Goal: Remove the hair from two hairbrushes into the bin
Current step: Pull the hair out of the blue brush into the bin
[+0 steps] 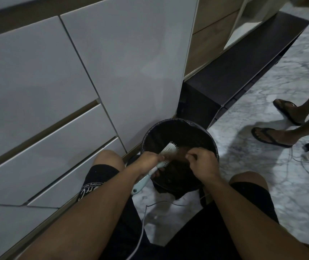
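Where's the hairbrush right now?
In the head view, lower centre: the left hand grips the light-blue hairbrush by its handle, holding its head over the black bin, beside the right hand.

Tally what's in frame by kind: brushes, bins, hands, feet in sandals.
Brushes: 1, the brush held in the left hand over the bin
Bins: 1, the bin
Hands: 2, left hand and right hand
Feet in sandals: 2, near foot and far foot
Total: 6
A second brush is not visible.
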`<action>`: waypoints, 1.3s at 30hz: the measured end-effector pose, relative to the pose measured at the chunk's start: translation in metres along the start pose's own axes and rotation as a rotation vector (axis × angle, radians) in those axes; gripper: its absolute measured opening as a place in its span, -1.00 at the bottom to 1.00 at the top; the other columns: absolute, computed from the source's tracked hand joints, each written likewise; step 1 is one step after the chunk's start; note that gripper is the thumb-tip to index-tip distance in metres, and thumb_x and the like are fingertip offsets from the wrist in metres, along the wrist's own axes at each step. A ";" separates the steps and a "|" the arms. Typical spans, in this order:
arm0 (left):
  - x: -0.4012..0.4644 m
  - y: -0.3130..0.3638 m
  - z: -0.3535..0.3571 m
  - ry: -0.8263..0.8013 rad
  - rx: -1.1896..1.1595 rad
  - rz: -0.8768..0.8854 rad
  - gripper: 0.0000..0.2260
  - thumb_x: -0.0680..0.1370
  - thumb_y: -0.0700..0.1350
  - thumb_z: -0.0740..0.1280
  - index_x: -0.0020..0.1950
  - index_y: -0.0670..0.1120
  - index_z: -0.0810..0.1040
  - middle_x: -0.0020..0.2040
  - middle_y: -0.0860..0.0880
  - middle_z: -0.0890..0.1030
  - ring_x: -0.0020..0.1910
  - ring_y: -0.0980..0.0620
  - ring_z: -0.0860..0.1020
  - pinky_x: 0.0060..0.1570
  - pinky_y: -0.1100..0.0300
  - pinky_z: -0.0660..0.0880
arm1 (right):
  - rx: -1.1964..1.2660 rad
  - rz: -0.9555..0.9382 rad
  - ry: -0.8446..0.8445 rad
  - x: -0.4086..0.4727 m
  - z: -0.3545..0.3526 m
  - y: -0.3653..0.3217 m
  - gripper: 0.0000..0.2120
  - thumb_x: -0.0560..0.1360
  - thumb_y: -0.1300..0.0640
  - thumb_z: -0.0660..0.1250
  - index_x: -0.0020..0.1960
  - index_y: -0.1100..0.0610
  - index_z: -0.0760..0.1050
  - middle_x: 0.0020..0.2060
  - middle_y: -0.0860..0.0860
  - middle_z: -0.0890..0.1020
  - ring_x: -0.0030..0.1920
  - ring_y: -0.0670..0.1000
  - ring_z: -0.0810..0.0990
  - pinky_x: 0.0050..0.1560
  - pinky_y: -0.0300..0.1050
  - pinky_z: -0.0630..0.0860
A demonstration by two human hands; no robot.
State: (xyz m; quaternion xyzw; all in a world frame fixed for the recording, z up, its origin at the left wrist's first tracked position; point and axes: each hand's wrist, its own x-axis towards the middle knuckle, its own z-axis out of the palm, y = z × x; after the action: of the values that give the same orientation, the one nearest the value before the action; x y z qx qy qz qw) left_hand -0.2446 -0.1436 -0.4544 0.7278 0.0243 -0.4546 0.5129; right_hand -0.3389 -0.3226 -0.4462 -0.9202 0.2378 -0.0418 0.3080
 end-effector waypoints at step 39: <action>-0.007 0.008 0.003 -0.103 -0.232 -0.169 -0.77 0.48 -0.32 0.11 -0.03 -0.27 0.55 -0.21 -0.21 0.61 -0.46 -0.02 0.49 -0.57 0.24 0.39 | 0.229 -0.048 0.104 -0.002 0.002 -0.010 -0.91 0.46 0.26 0.41 -0.07 0.16 0.68 -0.16 0.05 0.71 -0.16 -0.07 0.61 -0.03 -0.33 0.44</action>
State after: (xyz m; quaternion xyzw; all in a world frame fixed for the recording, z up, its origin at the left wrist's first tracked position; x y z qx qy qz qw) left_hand -0.2465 -0.1469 -0.4439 0.6346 0.1113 -0.5272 0.5540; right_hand -0.3359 -0.3137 -0.4419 -0.8811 0.2250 -0.1237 0.3971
